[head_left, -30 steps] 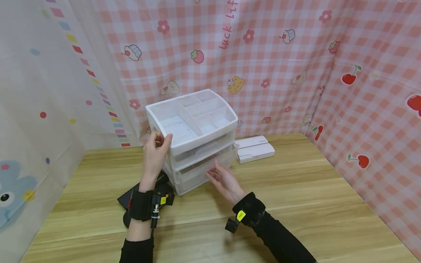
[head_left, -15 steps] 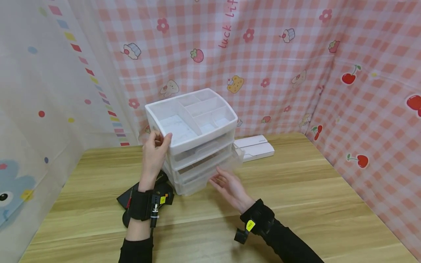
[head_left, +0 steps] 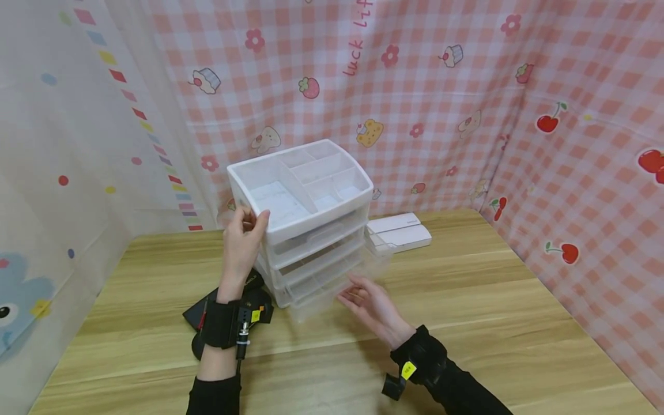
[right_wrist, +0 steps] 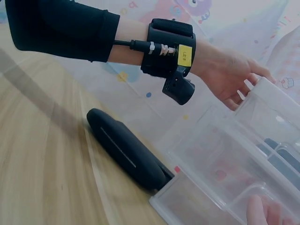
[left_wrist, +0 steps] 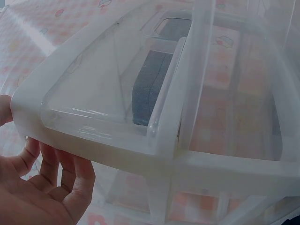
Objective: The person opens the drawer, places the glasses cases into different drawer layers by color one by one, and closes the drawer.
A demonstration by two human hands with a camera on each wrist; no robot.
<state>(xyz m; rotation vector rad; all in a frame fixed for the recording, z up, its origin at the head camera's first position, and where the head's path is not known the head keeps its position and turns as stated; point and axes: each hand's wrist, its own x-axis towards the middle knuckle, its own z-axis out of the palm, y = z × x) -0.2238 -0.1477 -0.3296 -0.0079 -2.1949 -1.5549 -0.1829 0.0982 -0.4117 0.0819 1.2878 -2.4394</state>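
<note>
A white desktop organizer with clear drawers stands on the table. My left hand grips its upper front left corner, thumb over the rim and the other fingers curled below. Low on the front, the bottom drawer stands partly pulled out. The fingers of my right hand are curled at this drawer's front edge; in the right wrist view the fingertips lie by the handle cut-out. Behind an upper clear front, the left wrist view shows a dark grey block-like thing.
A white slim case lies right of the organizer. Black items, among them a long rounded black case, lie on its left, partly behind my left wrist. Patterned curtains stand at the back and sides of the wooden table.
My right hand has moved toward me and to the right, and the bottom drawer has slid out with it. The left hand stays on the organizer's corner.
</note>
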